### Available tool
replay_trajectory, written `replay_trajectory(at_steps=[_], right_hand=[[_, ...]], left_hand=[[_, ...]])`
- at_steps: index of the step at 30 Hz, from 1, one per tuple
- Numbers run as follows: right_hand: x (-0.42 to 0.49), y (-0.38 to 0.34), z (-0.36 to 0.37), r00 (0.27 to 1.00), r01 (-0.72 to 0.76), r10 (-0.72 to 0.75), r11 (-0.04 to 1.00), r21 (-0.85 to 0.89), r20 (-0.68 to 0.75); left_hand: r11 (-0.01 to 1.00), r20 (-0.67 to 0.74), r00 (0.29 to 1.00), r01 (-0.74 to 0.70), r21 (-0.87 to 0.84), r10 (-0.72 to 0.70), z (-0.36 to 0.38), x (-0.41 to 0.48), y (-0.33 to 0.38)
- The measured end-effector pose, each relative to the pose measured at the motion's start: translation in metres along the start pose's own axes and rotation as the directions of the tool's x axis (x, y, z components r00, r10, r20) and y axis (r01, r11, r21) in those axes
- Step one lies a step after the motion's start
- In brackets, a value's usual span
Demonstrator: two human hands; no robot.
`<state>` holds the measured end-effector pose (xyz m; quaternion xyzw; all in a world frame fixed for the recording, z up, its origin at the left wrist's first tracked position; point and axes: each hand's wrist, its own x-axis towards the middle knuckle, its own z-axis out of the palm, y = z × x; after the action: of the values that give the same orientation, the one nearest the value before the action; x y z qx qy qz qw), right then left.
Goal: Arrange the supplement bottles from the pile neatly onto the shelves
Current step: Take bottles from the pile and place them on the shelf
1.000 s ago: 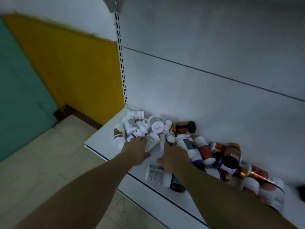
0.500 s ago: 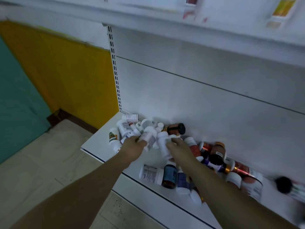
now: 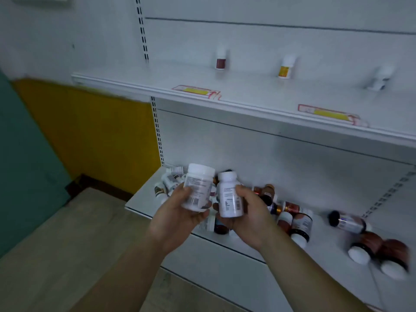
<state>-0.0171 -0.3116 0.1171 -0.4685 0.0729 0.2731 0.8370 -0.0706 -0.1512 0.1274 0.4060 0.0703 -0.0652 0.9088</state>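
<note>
Your left hand point(image 3: 180, 212) is wrapped around a wide white bottle point(image 3: 198, 188) and your right hand point(image 3: 249, 217) grips a slimmer white bottle point(image 3: 228, 194). Both are upright, side by side, above the pile point(image 3: 292, 219) lying on the lower shelf point(image 3: 144, 199). So I'd say you're at the carry step: two picked, not yet placed.

The upper shelf point(image 3: 247, 95) has lots of bare room, with just three bottles point(image 3: 221, 60) set well apart near the back. Next move, I reckon: raise both up there and set them down upright, labels out, in line with those.

Writing-wise, the held labels are small print, plus a barcode on the wide one, too blurry to read. The shelf-edge tags point(image 3: 195, 91) are red and yellow, also unreadable. No brand I can make out.
</note>
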Motion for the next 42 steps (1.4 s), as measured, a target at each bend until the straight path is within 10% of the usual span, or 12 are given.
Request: replay_trajectory(at_steps=[21,42], right_hand=[[-0.228,-0.108,-0.06,0.915,0.404,-0.404,0.915,-0.002,-0.006],[-0.349,-0.235,-0.199,0.621,0.737,-0.773,0.632,-0.238,-0.129]], left_hand=[[0.997,0.204,0.977,-0.065,0.041,0.056,0.198,-0.1,-0.037],[0.908,0.565,0.821,-0.299,0.292,0.088,0.402,-0.074,-0.136]])
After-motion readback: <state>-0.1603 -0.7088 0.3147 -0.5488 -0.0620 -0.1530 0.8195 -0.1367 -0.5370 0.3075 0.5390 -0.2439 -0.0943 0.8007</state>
